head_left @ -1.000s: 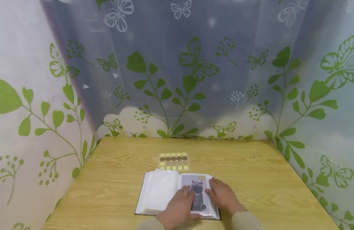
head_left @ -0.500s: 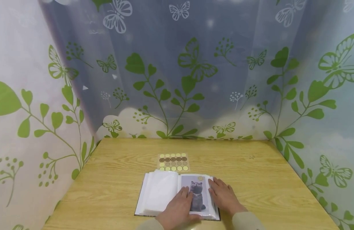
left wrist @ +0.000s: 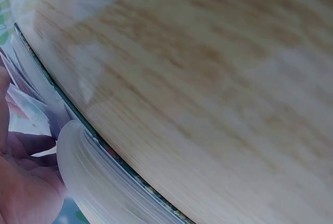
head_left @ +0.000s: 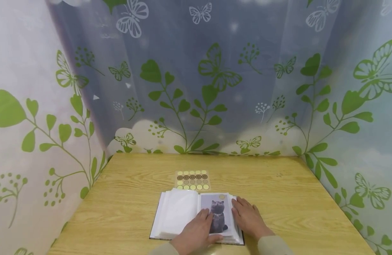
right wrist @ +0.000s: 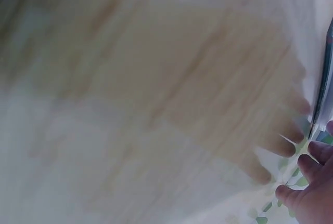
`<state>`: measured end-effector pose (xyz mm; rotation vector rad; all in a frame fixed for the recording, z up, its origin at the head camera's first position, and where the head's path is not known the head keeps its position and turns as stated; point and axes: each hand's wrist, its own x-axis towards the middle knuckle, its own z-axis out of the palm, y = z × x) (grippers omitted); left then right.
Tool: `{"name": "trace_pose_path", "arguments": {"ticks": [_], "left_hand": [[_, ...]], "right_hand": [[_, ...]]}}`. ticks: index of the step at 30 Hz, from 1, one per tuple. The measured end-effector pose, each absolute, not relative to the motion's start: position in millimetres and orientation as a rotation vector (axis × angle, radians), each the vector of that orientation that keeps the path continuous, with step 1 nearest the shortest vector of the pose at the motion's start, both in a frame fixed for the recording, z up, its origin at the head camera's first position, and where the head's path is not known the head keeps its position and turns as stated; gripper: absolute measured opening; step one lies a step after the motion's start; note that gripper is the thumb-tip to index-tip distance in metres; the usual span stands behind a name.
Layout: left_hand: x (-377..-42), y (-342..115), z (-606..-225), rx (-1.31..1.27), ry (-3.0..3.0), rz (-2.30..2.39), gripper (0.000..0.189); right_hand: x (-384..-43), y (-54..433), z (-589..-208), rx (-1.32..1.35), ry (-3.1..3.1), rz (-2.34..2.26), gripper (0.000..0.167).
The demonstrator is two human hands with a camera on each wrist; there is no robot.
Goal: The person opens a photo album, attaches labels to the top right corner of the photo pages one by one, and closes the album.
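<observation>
An open photo album lies near the table's front edge, its left page blank white. On the right page a picture of a grey cat shows under a clear sleeve, with a small round tan sticker near its upper right corner. My left hand rests across the lower left of that page, fingers extended, covering part of the picture. Along the page's right edge lies my right hand, fingers straight. In the left wrist view the album's thick stack of pages bulges beside the left hand.
Just beyond the album, a sheet of round stickers in yellow and brown rows lies flat on the wooden table. A curtain printed with leaves and butterflies surrounds the table at the back and both sides.
My left hand has shifted slightly down and left on the page. The right hand stays at the page's right edge.
</observation>
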<state>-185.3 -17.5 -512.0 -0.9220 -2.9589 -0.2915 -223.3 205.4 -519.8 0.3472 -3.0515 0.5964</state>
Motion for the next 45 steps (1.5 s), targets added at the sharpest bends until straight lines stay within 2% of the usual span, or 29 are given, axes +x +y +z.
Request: {"name": "trace_pose_path", "arguments": {"ticks": [12, 22, 45], "left_hand": [[-188, -17, -513, -0.949, -3.009, -0.298, 0.087], [-187, -21, -509, -0.946, -2.992, -0.346, 0.081], [-184, -32, -510, -0.981, -2.87, -0.323, 0.055]], "right_hand": [[-228, 204, -520, 0.308, -3.109, 0.602, 0.044], [-227, 202, -516, 0.336, -3.112, 0.606, 0.044], [-226, 195, -519, 0.438, -2.997, 0.633, 0.045]]}}
